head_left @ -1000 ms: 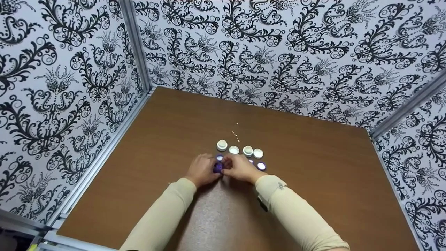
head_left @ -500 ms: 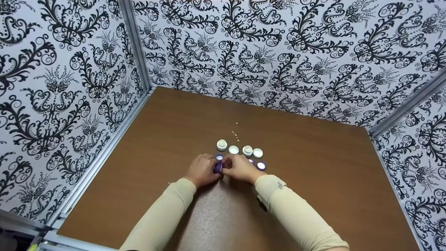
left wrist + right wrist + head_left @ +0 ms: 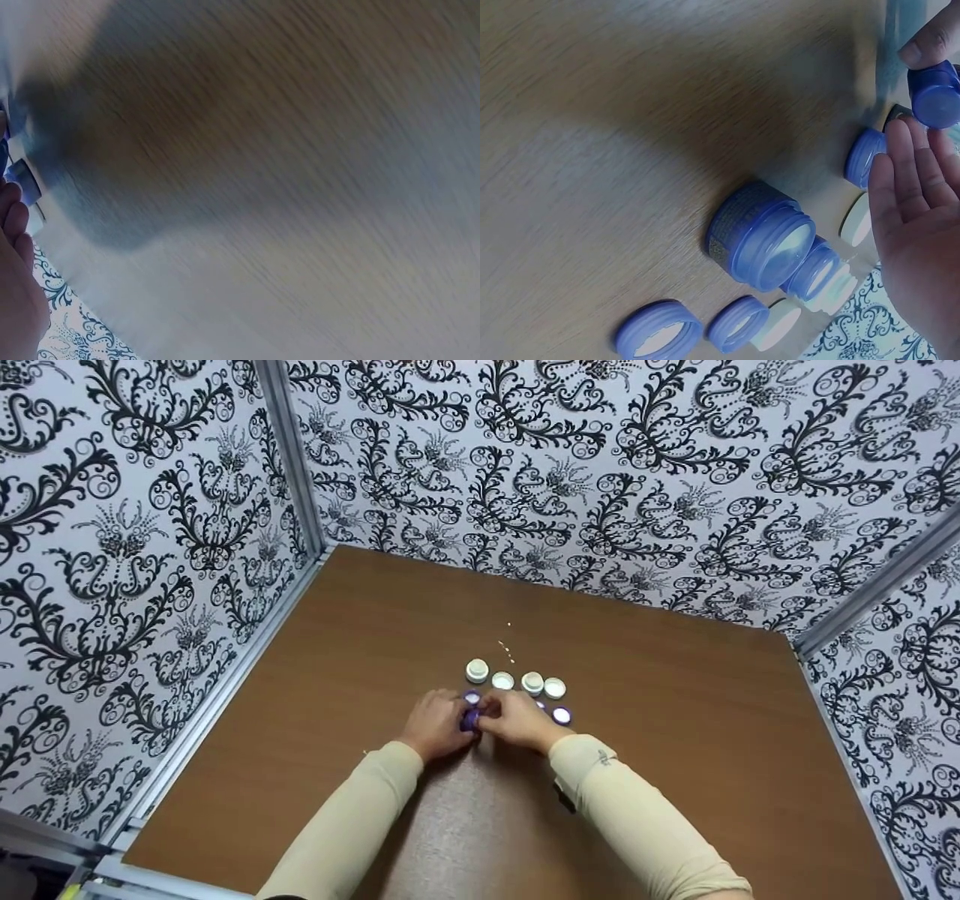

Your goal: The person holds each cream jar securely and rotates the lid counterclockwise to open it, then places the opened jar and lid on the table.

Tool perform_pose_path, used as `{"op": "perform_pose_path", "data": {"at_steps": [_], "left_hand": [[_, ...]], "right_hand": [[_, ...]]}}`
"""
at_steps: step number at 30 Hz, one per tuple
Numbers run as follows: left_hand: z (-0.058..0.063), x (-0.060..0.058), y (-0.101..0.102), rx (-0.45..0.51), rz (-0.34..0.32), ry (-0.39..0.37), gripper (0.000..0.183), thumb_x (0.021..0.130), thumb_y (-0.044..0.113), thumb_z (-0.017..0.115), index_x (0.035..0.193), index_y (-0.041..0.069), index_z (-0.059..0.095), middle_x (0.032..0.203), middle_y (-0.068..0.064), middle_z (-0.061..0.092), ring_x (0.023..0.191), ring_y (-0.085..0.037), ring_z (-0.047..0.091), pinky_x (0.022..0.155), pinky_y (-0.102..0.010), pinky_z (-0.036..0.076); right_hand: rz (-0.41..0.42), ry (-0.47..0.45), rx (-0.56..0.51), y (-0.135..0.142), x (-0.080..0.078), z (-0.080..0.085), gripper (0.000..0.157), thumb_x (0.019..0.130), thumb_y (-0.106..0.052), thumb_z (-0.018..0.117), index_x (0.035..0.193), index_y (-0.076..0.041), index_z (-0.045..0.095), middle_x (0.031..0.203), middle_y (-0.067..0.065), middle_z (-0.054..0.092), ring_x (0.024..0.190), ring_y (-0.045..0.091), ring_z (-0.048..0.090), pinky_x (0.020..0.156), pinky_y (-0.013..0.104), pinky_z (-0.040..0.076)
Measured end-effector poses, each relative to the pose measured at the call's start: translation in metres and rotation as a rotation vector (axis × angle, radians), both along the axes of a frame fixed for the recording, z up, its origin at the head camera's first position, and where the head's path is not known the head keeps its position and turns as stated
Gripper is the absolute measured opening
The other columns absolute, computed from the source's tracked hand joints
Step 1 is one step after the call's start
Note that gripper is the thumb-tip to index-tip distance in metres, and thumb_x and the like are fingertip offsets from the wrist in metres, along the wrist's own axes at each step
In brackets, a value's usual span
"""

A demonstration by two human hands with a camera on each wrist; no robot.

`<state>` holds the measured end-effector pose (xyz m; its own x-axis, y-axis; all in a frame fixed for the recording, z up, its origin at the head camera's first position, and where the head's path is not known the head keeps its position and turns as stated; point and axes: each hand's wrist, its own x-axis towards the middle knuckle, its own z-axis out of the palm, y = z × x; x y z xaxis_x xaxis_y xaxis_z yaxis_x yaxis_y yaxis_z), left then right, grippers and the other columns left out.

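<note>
Near the middle of the table, my left hand (image 3: 436, 725) grips a small purple-blue jar (image 3: 470, 721). My right hand (image 3: 519, 720) meets it from the other side, thumb and fingers pinching it. The right wrist view shows this small jar (image 3: 935, 101) with its round end toward the camera, just above the fingers; whether a lid is on it is hard to tell. Just beyond the hands lies a purple lid (image 3: 472, 698). A larger blue jar (image 3: 735, 229) stands uncovered on the table, mostly hidden behind my right hand in the head view.
Two white jars (image 3: 477, 670) and upturned white lids (image 3: 555, 688) stand behind the hands. Another purple lid (image 3: 562, 715) lies to the right. White crumbs (image 3: 507, 650) dot the brown table (image 3: 675, 697). Patterned walls (image 3: 585, 487) enclose its back and sides.
Both hands stay in the same place on the small jar, with only slight shifts of the fingers. The other jars and lids have not moved.
</note>
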<state>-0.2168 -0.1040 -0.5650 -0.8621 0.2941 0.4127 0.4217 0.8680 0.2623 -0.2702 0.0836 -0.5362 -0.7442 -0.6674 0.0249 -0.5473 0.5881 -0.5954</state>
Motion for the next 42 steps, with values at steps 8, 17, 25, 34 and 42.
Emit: {"op": "perform_pose_path", "data": {"at_steps": [8,17,25,34,42], "left_hand": [[-0.0007,-0.0001,-0.0005,-0.011,-0.010,0.006,0.035,0.067,0.035,0.086,0.086,0.008,0.072,0.085,-0.004,0.064,0.082,-0.028,0.062,0.079,-0.044,0.049],[-0.0023,0.0003,-0.0010,-0.017,-0.003,0.023,0.037,0.066,0.038,0.086,0.082,0.008,0.072,0.083,-0.003,0.065,0.078,-0.027,0.061,0.075,-0.044,0.049],[-0.0044,-0.0012,-0.0004,0.000,-0.007,0.022,0.035,0.067,0.036,0.085,0.083,0.008,0.071,0.082,-0.003,0.064,0.078,-0.028,0.061,0.075,-0.045,0.049],[-0.0042,-0.0009,-0.0003,0.005,-0.018,0.005,0.037,0.067,0.036,0.087,0.085,0.007,0.072,0.084,-0.003,0.064,0.081,-0.026,0.061,0.079,-0.044,0.049],[-0.0041,-0.0001,-0.0005,-0.004,-0.024,0.011,0.034,0.068,0.035,0.085,0.083,0.009,0.071,0.083,-0.002,0.064,0.080,-0.026,0.061,0.078,-0.043,0.049]], "right_hand": [[-0.003,-0.006,0.051,-0.0007,-0.0003,-0.0006,0.020,0.088,-0.029,0.070,0.094,-0.010,0.070,0.083,-0.005,0.068,0.074,0.011,0.062,0.069,0.031,0.051],[0.027,-0.047,-0.022,0.0001,0.0016,-0.0009,0.025,0.083,-0.018,0.075,0.103,-0.006,0.067,0.091,0.001,0.070,0.085,0.014,0.067,0.076,0.032,0.053],[0.005,-0.025,-0.016,-0.0004,0.0019,-0.0013,0.024,0.085,-0.021,0.071,0.103,-0.006,0.068,0.090,0.000,0.070,0.084,0.014,0.066,0.076,0.033,0.053],[0.000,0.003,0.011,-0.0004,0.0026,-0.0023,0.018,0.091,-0.027,0.068,0.094,-0.010,0.071,0.084,-0.005,0.068,0.076,0.012,0.063,0.071,0.033,0.051],[0.009,-0.015,-0.012,0.0002,0.0013,-0.0041,0.020,0.084,-0.019,0.074,0.099,-0.008,0.068,0.085,-0.003,0.068,0.079,0.012,0.064,0.073,0.031,0.052]]}}
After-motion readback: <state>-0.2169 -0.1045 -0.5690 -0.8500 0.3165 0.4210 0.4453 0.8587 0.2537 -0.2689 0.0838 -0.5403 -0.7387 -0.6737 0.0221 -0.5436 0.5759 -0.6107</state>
